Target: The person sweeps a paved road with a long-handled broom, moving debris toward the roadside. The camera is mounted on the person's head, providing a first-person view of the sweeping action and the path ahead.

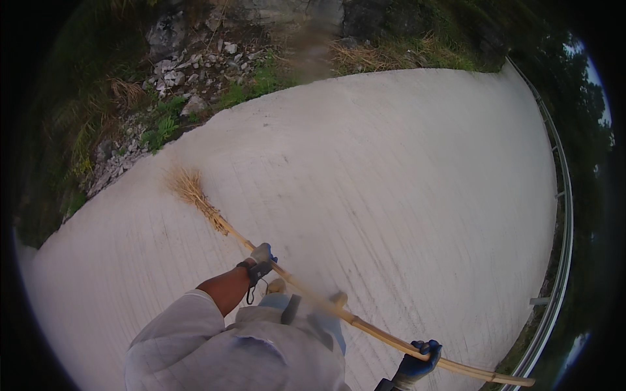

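A broom of thin twigs with a long bamboo handle (371,331) runs slantwise across the view, its bristle head (190,190) over the concrete near the roadside edge at the left. My left hand (263,253), in a grey and blue work glove, is closed round the handle a little behind the bristles; a dark strap is on that wrist. Farther back, near the handle's free end, my right hand (424,359) grips it in a blue-coated glove. Whether the bristles touch the ground, I cannot tell.
Ridged pale concrete paving (415,195) lies all round my feet. Broken stones (173,78), weeds and dry grass border its far and left edge, below a rock face (293,17). A metal guardrail (566,220) curves along the right side, with dark trees beyond.
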`<action>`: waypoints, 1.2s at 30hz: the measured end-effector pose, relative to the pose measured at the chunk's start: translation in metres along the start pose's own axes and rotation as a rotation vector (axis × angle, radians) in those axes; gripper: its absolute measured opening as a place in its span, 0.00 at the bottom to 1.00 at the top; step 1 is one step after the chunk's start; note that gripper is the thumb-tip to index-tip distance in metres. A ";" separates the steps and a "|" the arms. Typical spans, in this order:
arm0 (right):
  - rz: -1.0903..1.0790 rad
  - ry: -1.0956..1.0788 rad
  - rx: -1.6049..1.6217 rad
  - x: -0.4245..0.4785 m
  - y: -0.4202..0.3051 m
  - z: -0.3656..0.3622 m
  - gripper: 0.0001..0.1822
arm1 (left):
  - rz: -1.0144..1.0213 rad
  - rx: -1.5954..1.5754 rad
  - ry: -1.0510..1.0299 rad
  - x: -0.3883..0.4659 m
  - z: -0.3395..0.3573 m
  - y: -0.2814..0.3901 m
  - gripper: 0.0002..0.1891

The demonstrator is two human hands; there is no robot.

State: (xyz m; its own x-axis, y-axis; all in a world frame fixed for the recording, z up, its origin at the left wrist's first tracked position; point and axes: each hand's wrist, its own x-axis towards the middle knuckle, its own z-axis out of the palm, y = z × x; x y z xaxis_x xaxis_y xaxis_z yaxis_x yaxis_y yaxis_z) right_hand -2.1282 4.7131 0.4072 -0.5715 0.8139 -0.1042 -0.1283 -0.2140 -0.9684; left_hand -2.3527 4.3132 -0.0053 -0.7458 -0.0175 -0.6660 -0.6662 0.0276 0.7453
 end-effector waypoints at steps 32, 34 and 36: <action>0.191 0.451 0.204 0.008 0.070 -0.151 0.11 | -0.394 -0.394 0.016 -0.030 0.107 0.031 0.12; 0.257 0.255 0.265 0.047 0.073 -0.152 0.13 | -0.339 -0.375 0.082 -0.039 0.092 0.029 0.13; 0.277 0.153 0.247 0.083 0.067 -0.146 0.14 | -0.126 -0.116 0.116 -0.059 0.090 0.028 0.13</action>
State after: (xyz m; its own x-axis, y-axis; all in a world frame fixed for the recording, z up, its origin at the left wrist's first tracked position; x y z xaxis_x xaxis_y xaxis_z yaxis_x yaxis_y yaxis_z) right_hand -2.0665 4.8453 0.3011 -0.4873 0.7740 -0.4044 -0.1879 -0.5452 -0.8170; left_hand -2.3275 4.4045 0.0520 -0.6476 -0.1284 -0.7511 -0.7454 -0.0976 0.6594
